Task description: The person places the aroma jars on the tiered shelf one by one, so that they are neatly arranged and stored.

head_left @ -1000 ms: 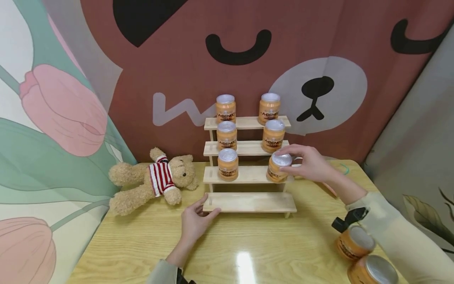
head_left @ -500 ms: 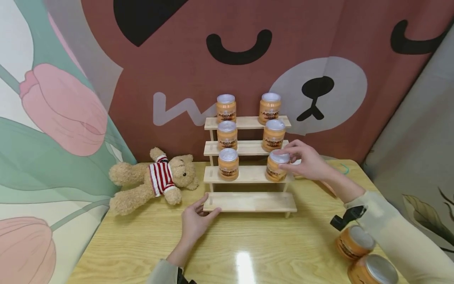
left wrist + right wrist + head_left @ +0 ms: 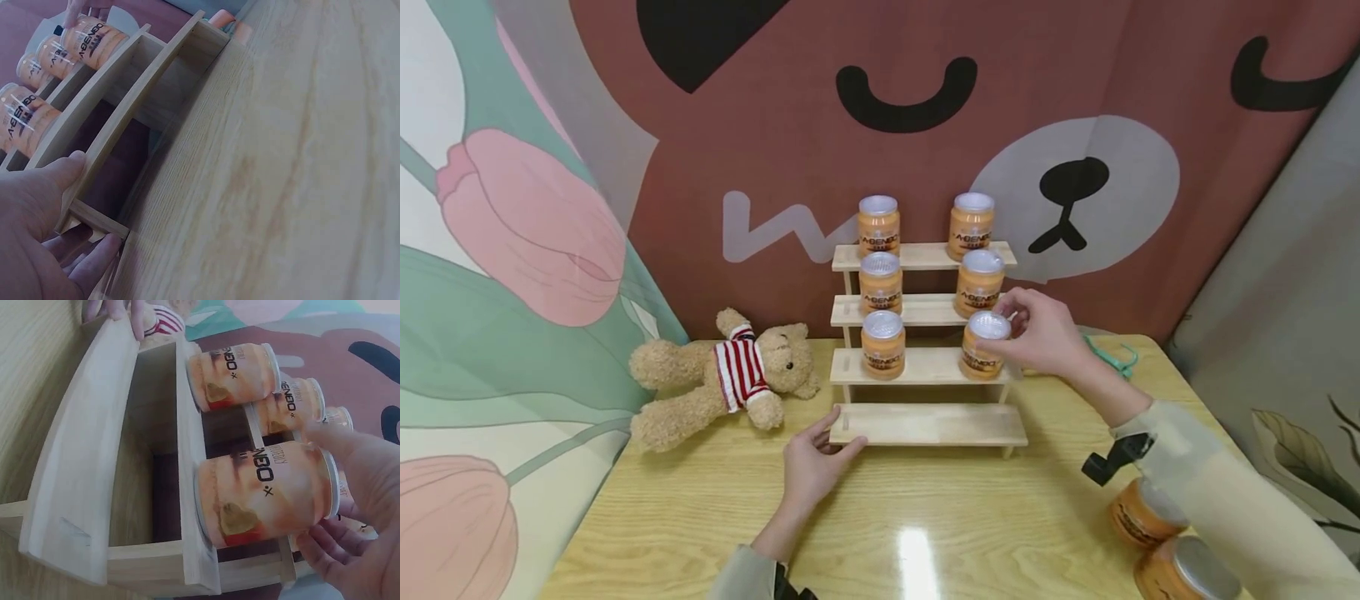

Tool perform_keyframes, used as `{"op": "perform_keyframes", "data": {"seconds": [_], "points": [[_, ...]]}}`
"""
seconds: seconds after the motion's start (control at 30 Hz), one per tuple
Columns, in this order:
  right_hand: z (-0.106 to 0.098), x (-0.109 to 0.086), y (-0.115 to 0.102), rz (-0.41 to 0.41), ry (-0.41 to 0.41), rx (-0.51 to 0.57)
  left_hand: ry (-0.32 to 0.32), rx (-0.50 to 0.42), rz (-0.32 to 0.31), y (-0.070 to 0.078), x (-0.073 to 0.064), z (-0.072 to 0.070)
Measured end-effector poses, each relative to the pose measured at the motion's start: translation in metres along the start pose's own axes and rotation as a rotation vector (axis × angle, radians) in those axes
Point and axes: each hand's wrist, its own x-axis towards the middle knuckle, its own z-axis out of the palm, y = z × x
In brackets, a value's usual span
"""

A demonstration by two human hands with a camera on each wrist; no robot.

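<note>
A stepped wooden display rack (image 3: 928, 425) stands on the table, with orange-labelled cans in two columns on its upper three tiers. My left hand (image 3: 814, 467) grips the left end of the lowest board, thumb on top and fingers beneath, as the left wrist view shows. At the right end of the third tier from the top, my right hand (image 3: 1043, 333) holds an orange can (image 3: 981, 360) between thumb and fingers. In the right wrist view this can (image 3: 262, 494) stands on its board, beside the left can (image 3: 234, 375) of the same tier.
A teddy bear (image 3: 741, 371) in a striped shirt lies left of the rack. Two more cans, one of them a front can (image 3: 1183, 571), stand at the lower right, partly behind the right sleeve. A green object (image 3: 1112, 357) lies at the back right.
The right-hand can has shifted slightly left and stands straighter on its tier. My right hand has moved from over its lid toward its right side. My left hand stays put.
</note>
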Motion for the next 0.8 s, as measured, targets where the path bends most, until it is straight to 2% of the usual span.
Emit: {"op": "perform_keyframes", "data": {"seconds": [0.13, 0.27, 0.43, 0.63, 0.8], "points": [[-0.002, 0.002, -0.001, 0.028, 0.014, -0.011, -0.001, -0.021, 0.019, -0.002, 0.001, 0.0], [-0.004, 0.002, -0.001, 0.044, -0.012, 0.003, -0.002, -0.027, 0.023, -0.003, 0.001, 0.001], [-0.004, 0.002, -0.001, 0.055, -0.039, 0.085, -0.006, -0.024, 0.021, -0.002, 0.0, 0.001], [-0.006, 0.0, 0.0, 0.031, -0.082, 0.165, 0.003, -0.013, 0.023, -0.002, 0.0, 0.0], [-0.021, -0.01, 0.004, -0.022, -0.113, 0.102, -0.004, -0.017, 0.017, -0.002, 0.0, -0.001]]}}
